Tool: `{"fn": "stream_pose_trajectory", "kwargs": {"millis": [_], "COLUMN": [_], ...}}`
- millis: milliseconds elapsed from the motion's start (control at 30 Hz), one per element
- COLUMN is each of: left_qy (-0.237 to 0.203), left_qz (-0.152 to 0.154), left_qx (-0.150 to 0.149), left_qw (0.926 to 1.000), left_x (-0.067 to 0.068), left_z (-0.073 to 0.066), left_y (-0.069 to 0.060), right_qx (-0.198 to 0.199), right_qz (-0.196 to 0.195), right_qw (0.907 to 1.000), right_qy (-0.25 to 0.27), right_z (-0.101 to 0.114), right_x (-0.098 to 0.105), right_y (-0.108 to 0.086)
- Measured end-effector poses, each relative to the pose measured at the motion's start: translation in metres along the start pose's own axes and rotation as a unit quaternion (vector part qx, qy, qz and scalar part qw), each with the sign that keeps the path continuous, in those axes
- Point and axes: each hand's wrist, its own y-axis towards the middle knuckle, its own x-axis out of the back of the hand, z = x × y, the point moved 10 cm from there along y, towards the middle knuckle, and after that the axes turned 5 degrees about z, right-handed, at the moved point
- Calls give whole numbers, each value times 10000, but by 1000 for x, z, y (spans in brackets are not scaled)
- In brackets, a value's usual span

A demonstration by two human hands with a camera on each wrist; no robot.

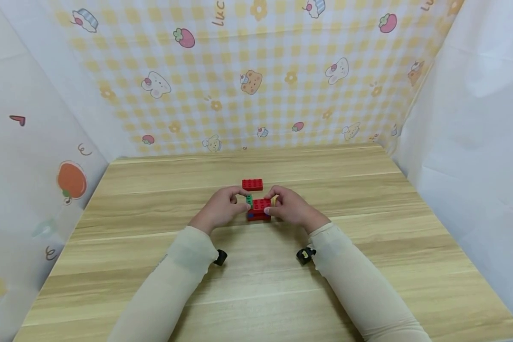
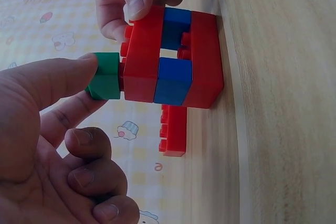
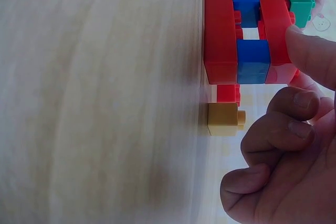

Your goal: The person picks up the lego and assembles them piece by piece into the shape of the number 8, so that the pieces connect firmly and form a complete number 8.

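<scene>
On the table stands a stack of building bricks: a red brick (image 2: 207,61) below, two blue bricks (image 2: 173,81) with an opening between them, and a red brick (image 2: 143,61) on top. My left hand (image 1: 224,206) pinches a green brick (image 2: 106,75) between thumb and forefinger at the top brick's left end. Red studs show in a narrow gap under the green brick in the left wrist view. With thumb and forefinger, my right hand (image 1: 291,206) holds the top red brick near its right end. Its other fingers are curled.
Behind the stack lies a separate red brick (image 1: 252,184). A yellow brick (image 3: 223,119) stands to the stack's right, mostly hidden by the right hand in the head view. Patterned cloth (image 1: 256,71) rises behind the wooden table (image 1: 256,285), with white cloth at both sides.
</scene>
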Motion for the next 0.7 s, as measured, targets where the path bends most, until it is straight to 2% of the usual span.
{"fn": "stream_pose_trajectory", "kwargs": {"millis": [533,700], "left_qy": [46,6], "left_qz": [-29,3], "left_qx": [173,102], "left_qw": [9998,9999], "left_x": [-2,-3], "left_z": [-1,-1], "left_y": [-1,0], "right_qx": [-56,-88], "right_qz": [-17,3], "right_qw": [10000,10000], "right_qy": [-39,-25], "right_z": [0,1], "right_x": [1,0], "right_y": [0,-1]}}
